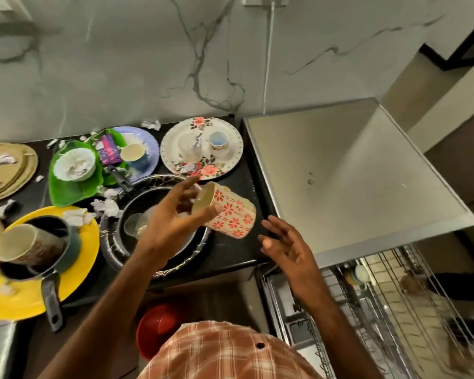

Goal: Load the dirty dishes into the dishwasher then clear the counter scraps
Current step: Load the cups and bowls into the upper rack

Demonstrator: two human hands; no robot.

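Fingers (203, 212) of the left hand (173, 225) are wrapped around the cream cup with red flowers (230, 212), near the table's right edge. Right hand (285, 247) is open, empty. Hard, light and breakable, the cup is best held round its sides.

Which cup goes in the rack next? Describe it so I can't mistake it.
Start at the black pan in the middle of the counter. Just right of it the left hand holds a mug, tipped sideways. It alone is cream with red flowers.

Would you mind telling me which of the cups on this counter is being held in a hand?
The red-flowered cup, tilted sideways in the left hand over the black pan. The blue cup and small white cup stand untouched on plates.
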